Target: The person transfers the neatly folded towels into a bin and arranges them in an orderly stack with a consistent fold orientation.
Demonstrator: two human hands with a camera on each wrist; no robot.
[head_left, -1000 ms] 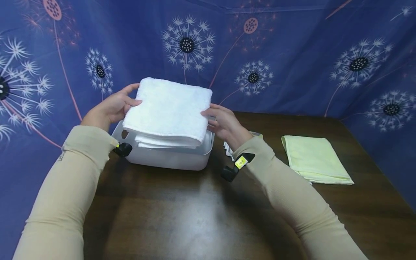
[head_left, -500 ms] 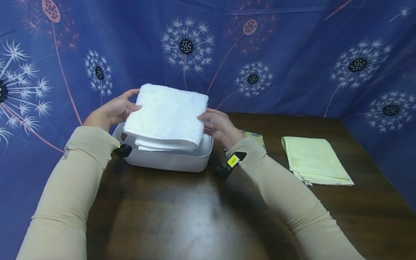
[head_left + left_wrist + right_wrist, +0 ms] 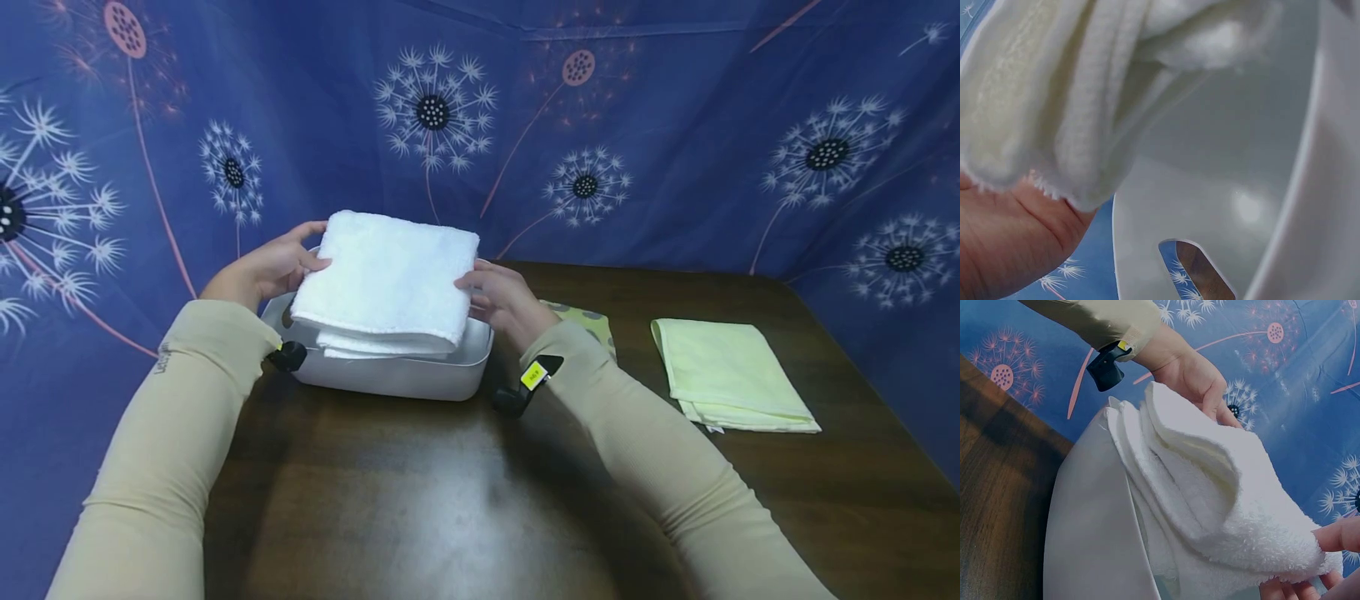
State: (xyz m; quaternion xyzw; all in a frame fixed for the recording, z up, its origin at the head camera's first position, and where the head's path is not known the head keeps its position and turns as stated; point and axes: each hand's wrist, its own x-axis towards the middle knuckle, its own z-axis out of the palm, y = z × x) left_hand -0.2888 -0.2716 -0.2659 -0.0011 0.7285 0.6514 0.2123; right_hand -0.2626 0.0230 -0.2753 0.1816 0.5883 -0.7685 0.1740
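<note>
A folded white towel (image 3: 390,279) is held between my two hands, over the mouth of a white plastic bin (image 3: 390,379). My left hand (image 3: 273,265) grips its left edge, thumb on top and fingers beneath. On the opposite edge my right hand (image 3: 508,298) pinches the towel the same way. In the right wrist view the layered folds of the towel (image 3: 1210,481) dip inside the bin's wall (image 3: 1094,519). The left wrist view shows the lower folds (image 3: 1085,106) hanging over the bin's interior (image 3: 1210,162), with an oval handle hole in the end wall.
A folded pale yellow cloth (image 3: 731,375) lies on the dark wooden table (image 3: 420,500) at the right. Behind my right wrist, a green patterned cloth (image 3: 585,325) is partly covered. A blue dandelion-print curtain (image 3: 487,125) closes off the back and sides.
Both hands have lowered the white towel toward the bin and shifted it slightly. My right forearm has moved left, uncovering more of the green patterned cloth.
</note>
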